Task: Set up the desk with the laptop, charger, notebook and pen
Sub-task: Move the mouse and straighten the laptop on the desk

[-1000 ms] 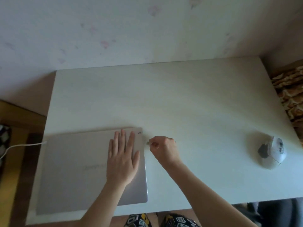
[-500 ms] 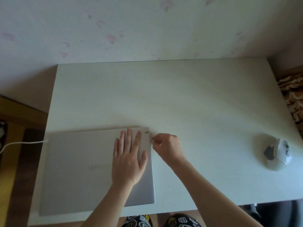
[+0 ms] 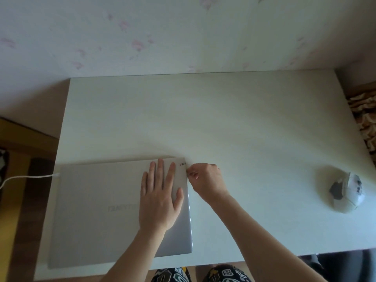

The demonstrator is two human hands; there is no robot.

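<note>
A closed silver laptop (image 3: 97, 210) lies on the front left of the white desk (image 3: 223, 123). My left hand (image 3: 160, 198) rests flat on the right part of its lid, fingers spread, holding nothing. My right hand (image 3: 205, 180) is at the laptop's right edge near the back corner, thumb and fingers pinched on a small plug (image 3: 187, 173) that touches that edge; the plug is mostly hidden. A white charger cable (image 3: 30, 177) meets the laptop's left edge and runs off the desk to the left. No notebook or pen is in view.
A white and grey computer mouse (image 3: 345, 192) sits near the desk's right edge. A pale flowered wall stands behind the desk. A patterned fabric (image 3: 364, 123) lies beyond the right edge. My knees show below the front edge.
My right hand has moved left with the small plug, closing the gap to the laptop's right edge. My left hand stays flat on the lid.
</note>
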